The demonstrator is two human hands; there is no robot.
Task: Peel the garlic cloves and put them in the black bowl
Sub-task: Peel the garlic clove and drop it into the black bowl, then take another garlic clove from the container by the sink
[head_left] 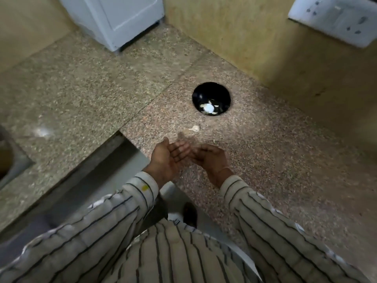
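Speckled granite desk [265, 160] wraps a corner, yellow wall [295, 74] close on the far side, and you've got both grips out over its near edge. Left grip [169, 158] lies palm up, fingers straight and spread, nothing visible in it. Right grip [211, 158] curls loosely in toward the left fingertips, and with the blur I cannot tell whether it pinches anything. That cupped meeting of the two looks like rubbing skin off over the desk so scraps fall there and not in the dish. Just beyond your fingertips sits one garlic clove [195, 128], skin apparently on, within easy reach. Farther ahead, past that clove, is the black bowl [201, 92] with pale peeled cloves [209, 108] pooled at its near side. That is a straight lane from grip to bowl. Room is generous to the right of your right grip. Left of your left grip the desk edge [130, 144] steps back sharply, so anything nudged that way could drop. The wall beyond the bowl limits any overshoot.
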